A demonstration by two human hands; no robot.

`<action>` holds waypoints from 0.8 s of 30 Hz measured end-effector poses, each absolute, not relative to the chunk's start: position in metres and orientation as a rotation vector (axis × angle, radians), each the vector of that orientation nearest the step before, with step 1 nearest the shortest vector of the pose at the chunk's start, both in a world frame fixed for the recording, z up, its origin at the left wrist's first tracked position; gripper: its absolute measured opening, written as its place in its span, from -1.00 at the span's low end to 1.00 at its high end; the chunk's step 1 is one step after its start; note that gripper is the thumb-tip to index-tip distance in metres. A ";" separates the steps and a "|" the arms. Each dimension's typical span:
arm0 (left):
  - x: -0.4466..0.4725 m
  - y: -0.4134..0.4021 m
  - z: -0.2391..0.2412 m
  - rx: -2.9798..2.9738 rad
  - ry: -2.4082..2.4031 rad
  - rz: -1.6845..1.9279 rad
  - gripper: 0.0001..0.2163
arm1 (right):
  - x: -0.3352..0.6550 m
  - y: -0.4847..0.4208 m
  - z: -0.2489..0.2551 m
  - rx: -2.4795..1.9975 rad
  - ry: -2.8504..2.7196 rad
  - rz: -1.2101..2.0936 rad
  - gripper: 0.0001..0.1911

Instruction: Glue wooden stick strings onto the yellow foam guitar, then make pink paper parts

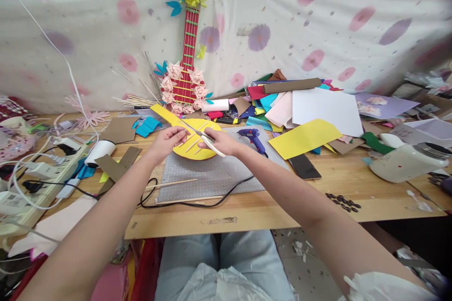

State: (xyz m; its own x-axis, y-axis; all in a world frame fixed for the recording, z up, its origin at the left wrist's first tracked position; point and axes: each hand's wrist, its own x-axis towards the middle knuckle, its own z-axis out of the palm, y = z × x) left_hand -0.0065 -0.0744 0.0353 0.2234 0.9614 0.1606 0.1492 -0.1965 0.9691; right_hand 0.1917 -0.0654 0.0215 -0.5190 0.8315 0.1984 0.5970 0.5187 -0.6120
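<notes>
A yellow guitar-shaped piece lies on the grey cutting mat, with several pale sticks across its round body. My right hand grips white-handled scissors, whose blades point left and away over the yellow body. Above its left edge my left hand is closed in a pinch, and whatever lies between the fingertips is too small to make out. A blue glue gun rests on the mat to the right. Thin wooden sticks lie nearer the front, beside a black cord.
A red guitar model with pink paper flowers leans on the curtain. Coloured sheets pile up at the back right, near a yellow sheet and a black phone-like slab. Power strips crowd the left; a white bottle lies right.
</notes>
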 end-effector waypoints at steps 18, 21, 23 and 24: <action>-0.004 -0.073 0.033 1.484 1.066 1.078 -0.76 | 0.194 -0.064 0.013 -1.371 -2.087 0.577 -0.53; -0.006 -0.070 0.040 1.375 1.051 1.095 -0.81 | 0.217 -0.057 0.009 -1.658 -1.872 0.550 -0.53; -0.008 -0.067 0.046 1.247 1.059 1.112 -0.82 | 0.236 -0.056 0.003 -1.942 -1.809 0.515 -0.54; -0.009 -0.065 0.048 1.184 1.072 1.120 -0.82 | 0.244 -0.056 -0.002 -2.053 -1.826 0.506 -0.54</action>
